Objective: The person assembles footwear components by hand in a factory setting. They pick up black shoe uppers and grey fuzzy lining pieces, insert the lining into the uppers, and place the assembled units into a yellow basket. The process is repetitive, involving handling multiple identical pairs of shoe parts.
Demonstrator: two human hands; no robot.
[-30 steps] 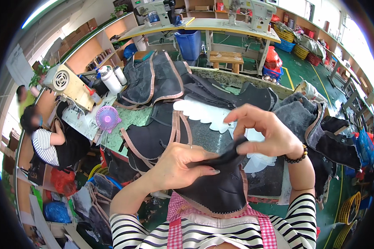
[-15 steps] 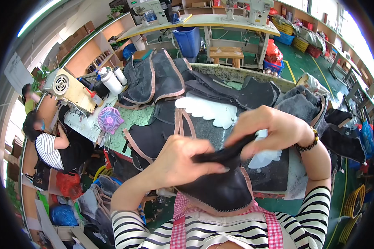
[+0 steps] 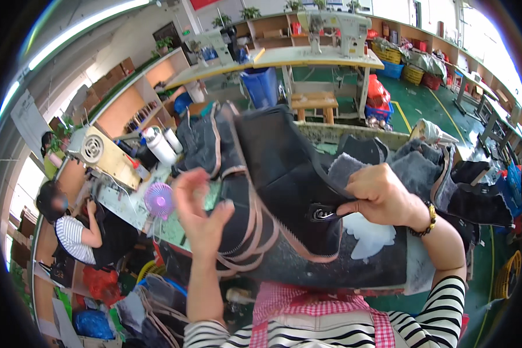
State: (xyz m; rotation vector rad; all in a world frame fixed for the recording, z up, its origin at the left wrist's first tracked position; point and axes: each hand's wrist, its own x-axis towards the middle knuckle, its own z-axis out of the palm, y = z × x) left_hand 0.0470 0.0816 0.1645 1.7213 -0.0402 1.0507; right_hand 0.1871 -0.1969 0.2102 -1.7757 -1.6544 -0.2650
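Observation:
My right hand pinches the edge of a black boot upper between thumb and fingers, holding it up over the table. A pinkish-tan zigzag-stitched band runs along the upper's lower edge, and a shiny metal ornament sits on it beside my right thumb. My left hand is raised to the left of the upper, apart from it, with fingers spread and nothing in them; it is slightly blurred. Below my right hand lies a white scalloped sheet. Under the held upper are more black pieces with tan edging.
Stacked fleece-lined dark pieces lie on the table's right side, others at its far left. A purple fan, white bottle and sewing machine stand left. A co-worker sits there. A blue bin stands beyond.
The boot upper, bunched between both hands before, now hangs unfolded from my right hand, farther from my body. My left hand has let go and moved left. The view has tilted up.

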